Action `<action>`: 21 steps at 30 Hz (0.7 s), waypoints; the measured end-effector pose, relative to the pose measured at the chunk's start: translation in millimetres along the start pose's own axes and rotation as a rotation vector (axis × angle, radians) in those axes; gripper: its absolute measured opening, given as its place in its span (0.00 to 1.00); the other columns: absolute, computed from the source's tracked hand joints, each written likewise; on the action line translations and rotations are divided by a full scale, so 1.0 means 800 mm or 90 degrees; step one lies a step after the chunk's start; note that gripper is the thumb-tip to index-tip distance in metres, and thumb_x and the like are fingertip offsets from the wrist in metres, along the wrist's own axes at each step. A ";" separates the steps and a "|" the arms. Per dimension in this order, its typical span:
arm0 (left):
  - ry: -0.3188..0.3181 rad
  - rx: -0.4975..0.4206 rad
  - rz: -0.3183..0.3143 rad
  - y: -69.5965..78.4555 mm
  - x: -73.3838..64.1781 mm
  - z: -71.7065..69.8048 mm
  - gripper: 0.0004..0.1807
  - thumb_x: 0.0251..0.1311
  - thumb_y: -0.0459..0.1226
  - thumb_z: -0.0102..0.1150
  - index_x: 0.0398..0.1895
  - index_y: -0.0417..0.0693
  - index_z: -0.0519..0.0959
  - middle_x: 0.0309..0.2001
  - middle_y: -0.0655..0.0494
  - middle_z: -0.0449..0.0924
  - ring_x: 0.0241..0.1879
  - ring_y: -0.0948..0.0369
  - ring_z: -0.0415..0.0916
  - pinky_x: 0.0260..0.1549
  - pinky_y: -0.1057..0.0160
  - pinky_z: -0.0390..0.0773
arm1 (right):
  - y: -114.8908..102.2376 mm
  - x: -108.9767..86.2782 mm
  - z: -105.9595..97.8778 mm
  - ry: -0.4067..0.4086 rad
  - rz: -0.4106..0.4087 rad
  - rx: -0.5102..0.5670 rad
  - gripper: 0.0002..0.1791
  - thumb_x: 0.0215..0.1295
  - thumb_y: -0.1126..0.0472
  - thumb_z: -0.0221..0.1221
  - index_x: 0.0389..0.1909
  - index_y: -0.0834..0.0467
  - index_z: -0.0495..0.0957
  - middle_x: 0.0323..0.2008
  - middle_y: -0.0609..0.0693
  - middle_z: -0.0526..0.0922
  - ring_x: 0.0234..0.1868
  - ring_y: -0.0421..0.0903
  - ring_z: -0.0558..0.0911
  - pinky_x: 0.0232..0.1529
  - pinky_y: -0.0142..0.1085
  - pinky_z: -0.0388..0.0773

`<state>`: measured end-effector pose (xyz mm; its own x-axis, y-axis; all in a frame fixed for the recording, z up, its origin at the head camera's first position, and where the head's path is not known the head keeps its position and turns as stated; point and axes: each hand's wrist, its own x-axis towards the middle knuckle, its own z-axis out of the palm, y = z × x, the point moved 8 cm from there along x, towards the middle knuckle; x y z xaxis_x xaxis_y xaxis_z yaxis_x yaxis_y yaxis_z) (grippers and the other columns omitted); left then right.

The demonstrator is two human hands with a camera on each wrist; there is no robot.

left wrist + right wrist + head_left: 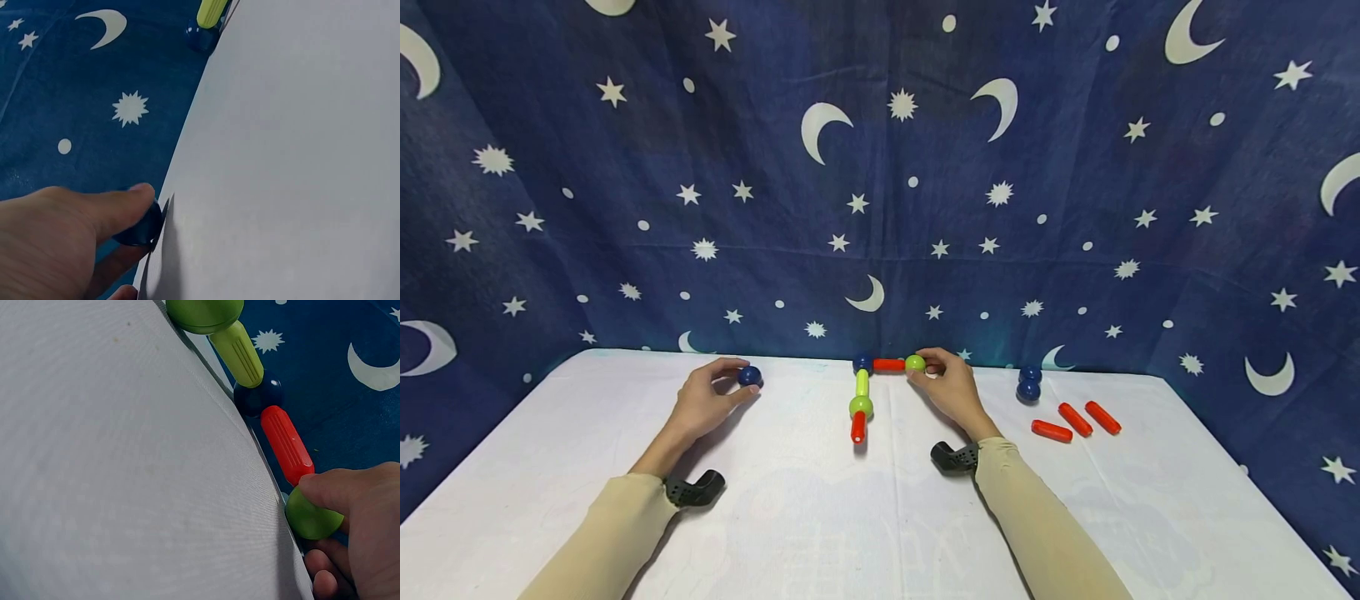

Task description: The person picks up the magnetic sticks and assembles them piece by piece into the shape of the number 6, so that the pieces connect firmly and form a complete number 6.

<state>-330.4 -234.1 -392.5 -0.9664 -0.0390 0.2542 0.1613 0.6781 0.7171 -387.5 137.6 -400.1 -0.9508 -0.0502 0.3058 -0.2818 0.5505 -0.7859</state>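
At the left, my left hand (703, 402) pinches a dark blue ball (749, 377) between thumb and fingers; the thumb covers part of this ball (144, 230) in the left wrist view. Near the back edge, my right hand (953, 392) grips a green ball (914, 363) at the end of a joined chain. From that ball (312, 515) a red rod (286, 444) runs to a blue corner ball (259, 394). A yellow-green rod (862, 383) comes forward from the corner to a second green ball (861, 407), and another red rod (858, 428) sticks out from it.
Two more blue balls (1028, 391) sit together right of my right hand. In front of them lie three loose red rods (1075, 419). A blue cloth (880, 208) with moons and stars hangs behind the white table (820, 517). Each wrist wears a black bracket (955, 458).
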 end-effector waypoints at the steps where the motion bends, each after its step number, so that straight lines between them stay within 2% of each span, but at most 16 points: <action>1: 0.002 -0.002 0.002 0.001 0.000 0.001 0.26 0.61 0.36 0.70 0.61 0.36 0.77 0.56 0.32 0.78 0.64 0.35 0.68 0.63 0.29 0.53 | 0.000 0.000 0.000 -0.001 0.000 0.001 0.20 0.61 0.63 0.71 0.54 0.62 0.82 0.44 0.55 0.84 0.45 0.51 0.80 0.50 0.43 0.77; 4: 0.001 -0.012 0.009 0.005 -0.001 0.004 0.25 0.60 0.36 0.71 0.59 0.36 0.78 0.55 0.33 0.80 0.62 0.35 0.72 0.63 0.30 0.55 | 0.001 0.000 0.000 0.000 0.000 0.003 0.20 0.61 0.63 0.71 0.53 0.62 0.82 0.44 0.55 0.83 0.45 0.51 0.80 0.50 0.43 0.77; 6: -0.001 -0.022 0.017 0.010 -0.002 0.006 0.24 0.60 0.35 0.71 0.58 0.35 0.78 0.54 0.33 0.80 0.59 0.36 0.75 0.63 0.34 0.61 | 0.002 0.000 0.000 0.000 0.001 0.001 0.20 0.61 0.62 0.71 0.53 0.61 0.82 0.44 0.55 0.83 0.45 0.51 0.79 0.50 0.43 0.77; 9: -0.007 -0.042 0.027 0.019 -0.002 0.007 0.24 0.60 0.35 0.71 0.58 0.34 0.79 0.52 0.33 0.80 0.55 0.37 0.78 0.58 0.41 0.72 | 0.004 0.000 0.001 0.000 0.006 -0.004 0.20 0.61 0.62 0.70 0.54 0.61 0.82 0.45 0.55 0.83 0.45 0.51 0.79 0.50 0.42 0.77; 12: -0.025 -0.059 0.036 0.031 -0.004 0.010 0.24 0.59 0.36 0.72 0.57 0.34 0.79 0.50 0.35 0.81 0.52 0.40 0.79 0.54 0.42 0.75 | 0.006 0.000 0.002 0.001 0.007 -0.003 0.20 0.61 0.62 0.70 0.54 0.61 0.82 0.44 0.55 0.83 0.45 0.50 0.79 0.50 0.42 0.76; 17: -0.097 -0.096 0.056 0.060 -0.009 0.026 0.23 0.58 0.36 0.73 0.55 0.37 0.81 0.46 0.42 0.83 0.49 0.46 0.81 0.51 0.45 0.77 | 0.005 0.001 0.002 0.005 0.003 -0.005 0.20 0.61 0.62 0.71 0.53 0.62 0.82 0.44 0.55 0.83 0.45 0.50 0.79 0.49 0.43 0.77; 21: -0.172 -0.136 0.096 0.087 -0.016 0.043 0.21 0.56 0.35 0.74 0.53 0.38 0.82 0.43 0.49 0.84 0.44 0.52 0.81 0.50 0.49 0.78 | 0.005 0.002 0.002 0.006 0.007 -0.006 0.20 0.61 0.62 0.71 0.53 0.61 0.83 0.44 0.55 0.83 0.45 0.51 0.79 0.49 0.43 0.77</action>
<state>-313.7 -161.0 -368.2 -0.9421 0.2634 0.2075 0.3162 0.4925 0.8108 -390.0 138.4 -403.6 -0.9527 -0.0359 0.3019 -0.2696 0.5587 -0.7843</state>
